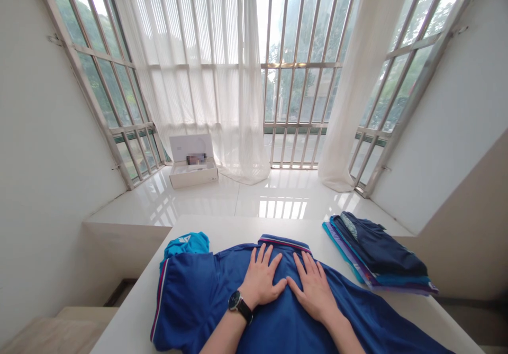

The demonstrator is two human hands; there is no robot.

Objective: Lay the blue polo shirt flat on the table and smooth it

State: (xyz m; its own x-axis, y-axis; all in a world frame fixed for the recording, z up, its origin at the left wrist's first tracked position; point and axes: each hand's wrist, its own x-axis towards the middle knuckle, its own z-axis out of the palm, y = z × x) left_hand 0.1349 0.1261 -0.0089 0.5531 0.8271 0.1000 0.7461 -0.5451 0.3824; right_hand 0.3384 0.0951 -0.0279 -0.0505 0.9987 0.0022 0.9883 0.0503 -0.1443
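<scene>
A dark blue polo shirt [278,319] lies spread on the white table [130,311], its back facing up. Its collar [283,242], edged with white and red stripes, points away from me. My left hand [262,277] rests flat on the upper back of the shirt, fingers spread, just below the collar. Beside it, my right hand [313,285] also lies flat with its fingers apart. The two thumbs nearly meet in the middle. One striped sleeve [182,296] reaches to the left. The lower part of the shirt runs out of view.
A bright blue garment [186,244] lies bunched behind the left sleeve. On the right stands a stack of folded clothes [381,253] in navy, blue and purple. Farther back, an open white box [193,177] sits on the tiled window ledge, near sheer curtains [198,79] and barred windows.
</scene>
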